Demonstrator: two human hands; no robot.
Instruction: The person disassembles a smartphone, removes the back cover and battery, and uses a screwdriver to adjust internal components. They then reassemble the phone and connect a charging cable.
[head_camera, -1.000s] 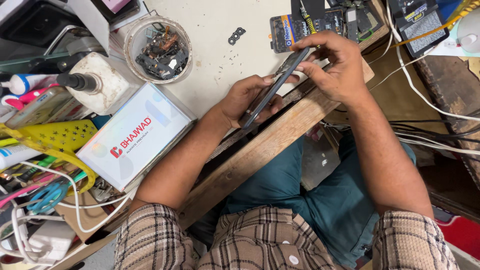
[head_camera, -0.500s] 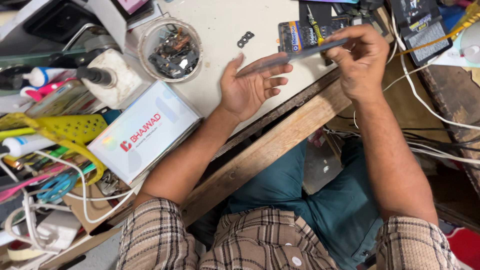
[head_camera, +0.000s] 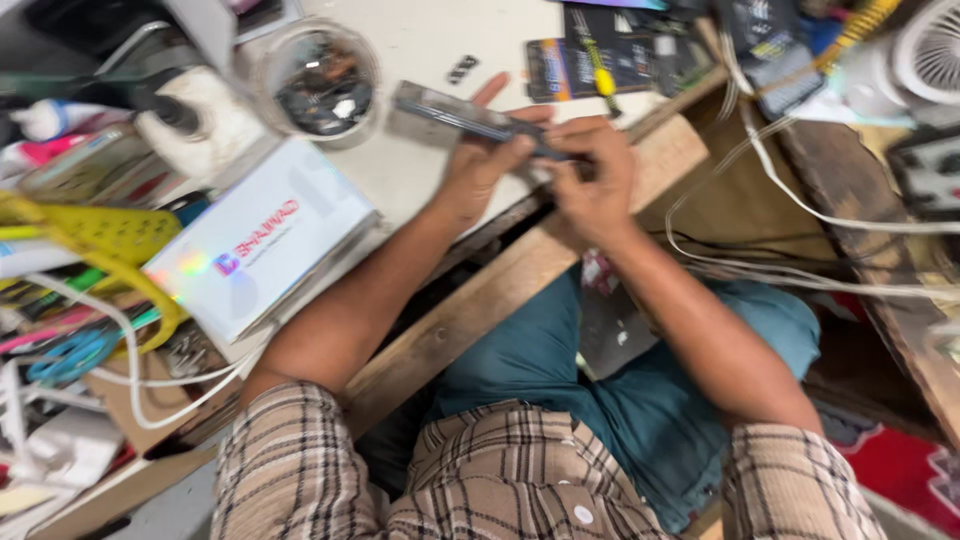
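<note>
Lying edge-on between both hands, a slim dark phone (head_camera: 470, 115) is held just above the white table (head_camera: 420, 170), its free end pointing toward the upper left. The left hand (head_camera: 485, 160) grips it from below, thumb along the near edge and one finger stretched out straight behind it. The right hand (head_camera: 595, 180) is closed over the phone's other end, fingers curled tight and pinching at the edge; whatever sits under those fingertips is hidden. Both forearms come out of plaid sleeves (head_camera: 300, 470) and cross a wooden rail (head_camera: 480, 300) at the table's near edge, with teal trousers (head_camera: 640, 400) below. Just past the phone's free end stands a clear round tub (head_camera: 318, 82) full of small dark parts, and a tiny dark bracket (head_camera: 462, 69) lies apart on the table beyond the hands. To the left, a white box (head_camera: 255, 245) with a shiny band rests near the table's edge, beside a yellow perforated piece (head_camera: 95, 240) and white cables (head_camera: 130, 370). Beyond the right hand lie dark packets (head_camera: 570, 65) with a yellow-handled tool (head_camera: 597, 65) on them. More white cables (head_camera: 800, 215) trail over the wooden surface to the right, and a small white fan (head_camera: 930, 50) sits in the far corner. The whole view is somewhat blurred.
</note>
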